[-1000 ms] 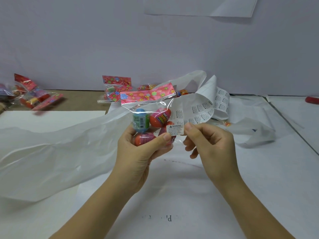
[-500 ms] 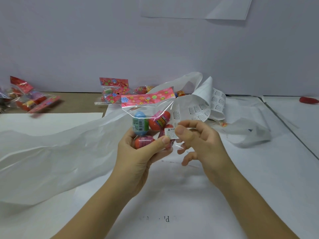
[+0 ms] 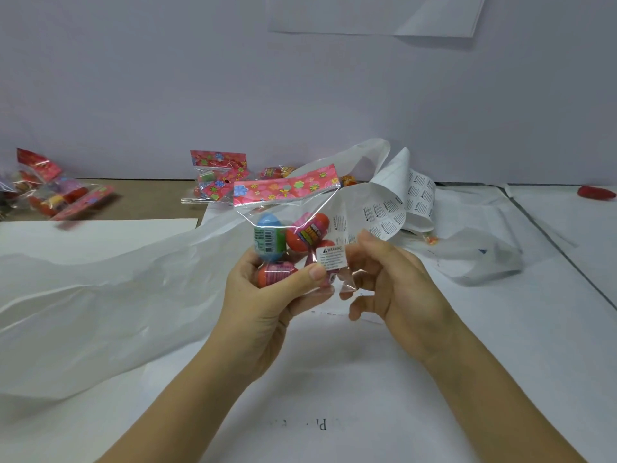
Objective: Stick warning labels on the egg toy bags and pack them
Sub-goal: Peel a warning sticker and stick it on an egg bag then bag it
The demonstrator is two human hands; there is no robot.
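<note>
My left hand (image 3: 267, 305) grips a clear egg toy bag (image 3: 293, 208) upright over the table, thumb across its front. The bag has a pink flowered header and holds a blue egg and several red ones. A small white warning label (image 3: 332, 257) sits stuck on the bag's lower right front. My right hand (image 3: 400, 289) is just right of the label, its loosely curled fingers at the bag's right edge and behind its bottom corner. Behind the bag lies a curled sheet of warning labels (image 3: 390, 212).
A large white plastic bag (image 3: 100, 295) spreads across the left of the paper-covered table. More egg toy bags lie at the back centre (image 3: 217, 178) and far left (image 3: 56, 192). A crumpled clear bag (image 3: 484, 259) and a red object (image 3: 597, 192) lie to the right.
My right hand brought the label onto the bag, pressed it with the thumb, then drew back to the right, leaving the label uncovered. The left hand kept its hold.
</note>
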